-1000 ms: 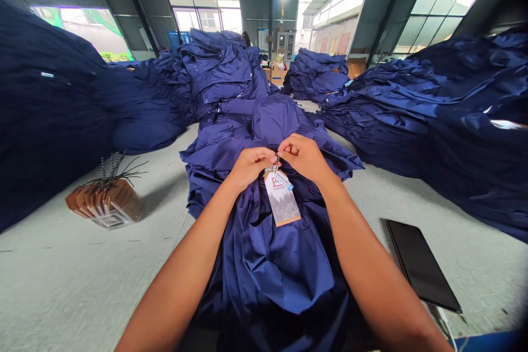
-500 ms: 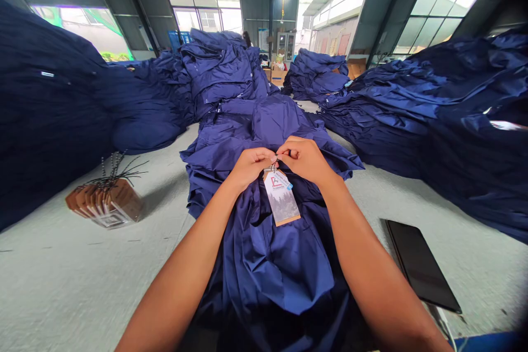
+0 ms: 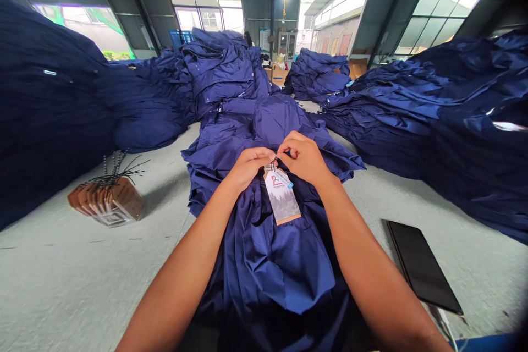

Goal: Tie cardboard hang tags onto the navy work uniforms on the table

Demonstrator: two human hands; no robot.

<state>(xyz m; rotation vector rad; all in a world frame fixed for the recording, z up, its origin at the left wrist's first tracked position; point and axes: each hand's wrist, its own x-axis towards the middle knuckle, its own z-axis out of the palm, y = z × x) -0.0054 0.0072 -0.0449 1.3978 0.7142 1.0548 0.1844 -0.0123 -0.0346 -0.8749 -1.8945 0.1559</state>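
Note:
A navy blue garment (image 3: pixel 289 264) is spread in front of me and hangs over the near edge. On it lies a white and grey hang tag (image 3: pixel 283 198) with printed trees and a brown card behind it. The tag's dark string (image 3: pixel 274 163) runs up to my fingertips. My left hand (image 3: pixel 256 164) pinches the string from the left, thumb against fingers. From the right, my right hand (image 3: pixel 300 154) pinches at the same spot, its fingertips almost touching the left ones. The exact hold between the fingers is partly hidden.
A row of brown hang tags (image 3: pixel 108 199) with black strings stands on the pale table (image 3: pixel 61 269) at left. A dark phone (image 3: pixel 424 267) with a white cable (image 3: pixel 446 325) lies at right. Heaps of navy garments (image 3: pixel 226 66) rise at the back and both sides.
My right hand has lifted very slightly, its fingers still pinched. The left hand and the tag lie almost as before; the whole view has shifted a little.

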